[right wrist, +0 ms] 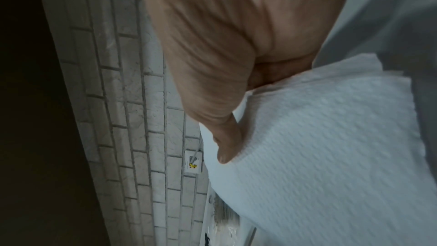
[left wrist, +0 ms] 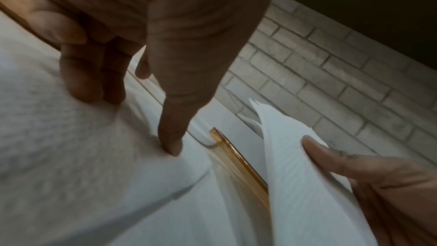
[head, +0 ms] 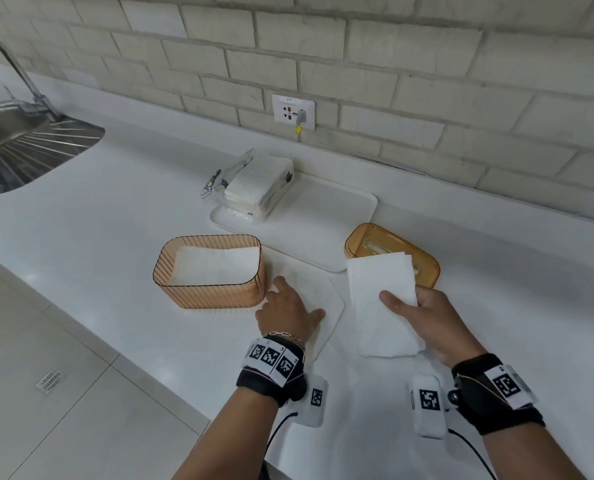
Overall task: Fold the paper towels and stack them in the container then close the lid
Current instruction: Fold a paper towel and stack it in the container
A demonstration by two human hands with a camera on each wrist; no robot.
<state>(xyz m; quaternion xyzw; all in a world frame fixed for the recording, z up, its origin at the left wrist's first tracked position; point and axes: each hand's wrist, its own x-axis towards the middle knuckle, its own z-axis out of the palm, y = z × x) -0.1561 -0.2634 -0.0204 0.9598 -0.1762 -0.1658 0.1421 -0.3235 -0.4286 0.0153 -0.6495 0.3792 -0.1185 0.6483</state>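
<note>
Left of the lid (head: 392, 251), one container (head: 209, 271) holds folded towels. The left hand (head: 285, 313), fingers spread, presses one flat towel (head: 326, 299) on the desk (head: 115, 209). The right hand (head: 423, 313) pinches a second towel (head: 382, 299); only its wrist view shows the thumb (right wrist: 227, 149) clamping it.

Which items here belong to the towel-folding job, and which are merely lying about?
Job:
folded white paper towel held by the right hand
flat white paper towel under the left hand
ribbed amber plastic container
amber plastic lid
opened towel pack

Bystanders:
white tray
steel sink
wall socket
</note>
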